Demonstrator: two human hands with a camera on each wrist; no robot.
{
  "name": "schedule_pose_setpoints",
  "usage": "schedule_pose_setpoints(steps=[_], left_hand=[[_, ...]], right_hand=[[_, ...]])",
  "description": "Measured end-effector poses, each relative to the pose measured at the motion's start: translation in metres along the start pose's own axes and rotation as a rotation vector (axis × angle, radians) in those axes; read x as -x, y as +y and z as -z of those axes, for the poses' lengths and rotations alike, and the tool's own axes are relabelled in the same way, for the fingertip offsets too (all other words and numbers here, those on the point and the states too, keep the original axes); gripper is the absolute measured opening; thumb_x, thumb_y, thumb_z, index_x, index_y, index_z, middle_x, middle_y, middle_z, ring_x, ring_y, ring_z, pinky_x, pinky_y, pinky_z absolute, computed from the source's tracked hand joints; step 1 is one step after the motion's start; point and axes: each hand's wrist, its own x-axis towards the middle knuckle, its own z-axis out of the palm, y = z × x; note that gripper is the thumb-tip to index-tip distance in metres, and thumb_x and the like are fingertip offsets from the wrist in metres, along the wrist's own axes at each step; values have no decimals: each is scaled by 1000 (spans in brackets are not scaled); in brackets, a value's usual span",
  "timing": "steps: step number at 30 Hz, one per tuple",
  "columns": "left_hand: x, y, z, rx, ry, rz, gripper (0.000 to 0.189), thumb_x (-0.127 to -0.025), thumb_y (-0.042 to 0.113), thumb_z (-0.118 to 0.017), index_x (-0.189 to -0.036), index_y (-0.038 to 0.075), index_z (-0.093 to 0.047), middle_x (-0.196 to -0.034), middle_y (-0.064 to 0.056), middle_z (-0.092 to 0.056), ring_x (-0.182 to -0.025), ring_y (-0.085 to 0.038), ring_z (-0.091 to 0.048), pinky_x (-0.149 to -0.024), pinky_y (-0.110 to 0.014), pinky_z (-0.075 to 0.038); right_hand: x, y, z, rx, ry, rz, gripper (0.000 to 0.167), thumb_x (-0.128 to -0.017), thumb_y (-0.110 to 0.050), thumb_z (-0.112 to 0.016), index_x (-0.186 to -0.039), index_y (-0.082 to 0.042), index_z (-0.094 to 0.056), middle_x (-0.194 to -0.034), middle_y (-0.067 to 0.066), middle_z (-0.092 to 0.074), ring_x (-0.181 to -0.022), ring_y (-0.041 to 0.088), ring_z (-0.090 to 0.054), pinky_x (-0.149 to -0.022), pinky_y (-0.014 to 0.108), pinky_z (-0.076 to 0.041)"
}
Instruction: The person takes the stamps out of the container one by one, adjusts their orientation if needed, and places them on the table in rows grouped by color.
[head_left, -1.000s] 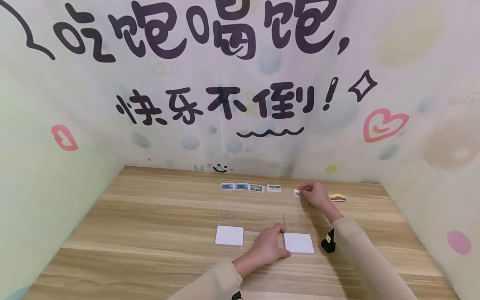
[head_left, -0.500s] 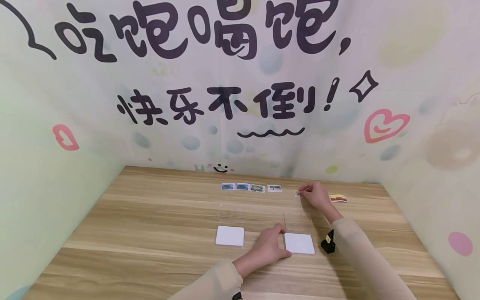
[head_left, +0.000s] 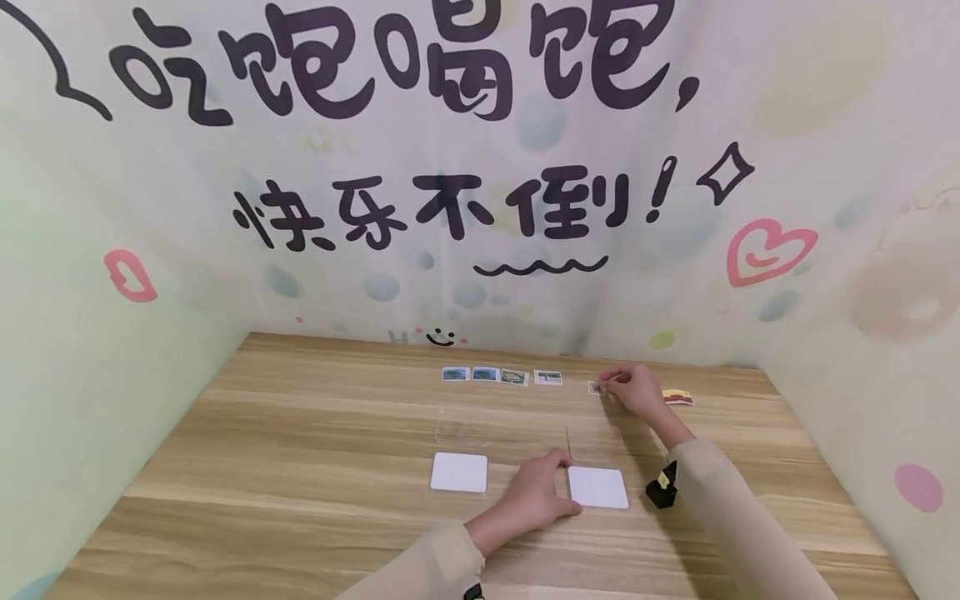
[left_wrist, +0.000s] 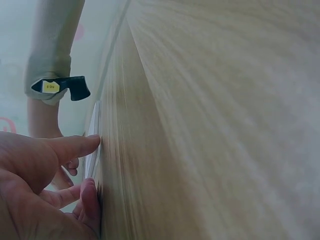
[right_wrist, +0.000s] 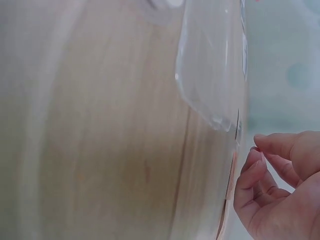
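Note:
My left hand (head_left: 528,496) holds the left side of a white card (head_left: 597,487), with the thumb at its near corner and the index finger at its far corner. In the left wrist view, the thumb and fingers touch the edge of this thin white stack (left_wrist: 93,135). Farther back, my right hand (head_left: 637,390) has its thumb and fingertips together over a small picture stamp (head_left: 595,388). The right wrist view shows a sliver of something reddish and thin, probably a stamp (right_wrist: 258,149), between these fingertips. Most of it is hidden.
Several picture stamps (head_left: 486,374) lie in a row along the back. A red and yellow stamp (head_left: 679,397) lies right of the right hand. A second white card (head_left: 459,472) lies left. Clear plastic pieces (head_left: 461,427) lie behind both cards. A printed cloth (head_left: 450,292) stands behind.
My right hand has shifted very slightly to the right, covering more of the red and yellow stamp. The left hand stays at the white card.

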Motion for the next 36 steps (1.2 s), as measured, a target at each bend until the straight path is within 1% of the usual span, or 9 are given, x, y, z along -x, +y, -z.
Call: schedule_pose_setpoints(steps=[5, 12, 17, 19, 22, 25, 32, 36], left_hand=[[0, 1, 0, -9, 2, 0, 51, -81, 11, -91, -124, 5, -64, -123, -16, -70, -119, -35, -65, -102, -41, -52], [0, 0, -1, -35, 8, -2, 52, -82, 13, -90, -127, 4, -64, -125, -16, -70, -120, -35, -64, -103, -42, -51], [1, 0, -1, -45, 12, -4, 52, -82, 13, -90, -126, 4, -65, -123, -16, -70, -118, -35, -64, -102, -43, -51], [1, 1, -1, -43, 14, -2, 51, -82, 13, -90, -126, 4, -65, -122, -16, -70, -117, -35, -64, -101, -43, -51], [2, 2, -2, -46, 17, 4, 51, -82, 15, -91, -125, 5, -66, -123, -15, -70, -117, -34, -64, -101, -42, -51], [2, 3, -4, -50, 23, 1, 52, -81, 15, -91, -125, 5, -66, -122, -15, -70, -116, -35, -64, -101, -41, -52], [2, 3, -4, -46, 27, -3, 52, -81, 16, -91, -126, 5, -66, -121, -15, -71, -116, -35, -64, -100, -40, -52], [2, 3, -2, -49, 31, -5, 51, -82, 16, -91, -125, 5, -66, -121, -15, -71, -116, -34, -64, -100, -39, -52]], right_hand=[[5, 0, 2, -3, 9, 21, 16, -100, -2, -64, -108, 10, -72, -86, 15, -68, -65, 14, -52, -57, 25, -43], [15, -2, 6, -41, 30, 36, 17, -98, -1, -67, -108, 11, -73, -79, 15, -67, -59, 14, -54, -52, 24, -42], [22, -1, 8, -53, 38, 67, 15, -96, 2, -69, -106, 12, -72, -84, 20, -70, -62, 18, -57, -53, 24, -45], [26, -1, 8, -50, 31, 59, 15, -97, 1, -69, -107, 12, -72, -88, 20, -71, -65, 18, -58, -55, 24, -46], [33, -2, 9, -41, 24, 26, 17, -99, -2, -68, -109, 10, -72, -90, 18, -70, -66, 16, -56, -56, 24, -47], [40, -2, 10, -31, 20, -2, 18, -100, -5, -67, -110, 9, -72, -88, 16, -68, -64, 15, -55, -55, 24, -46], [53, -8, 10, -46, 23, 39, 17, -100, -3, -68, -108, 12, -71, -87, 19, -70, -60, 19, -59, -54, 25, -48], [57, -11, 8, -49, 29, 35, 16, -99, -2, -69, -105, 13, -72, -87, 20, -72, -59, 20, -60, -54, 24, -49]])
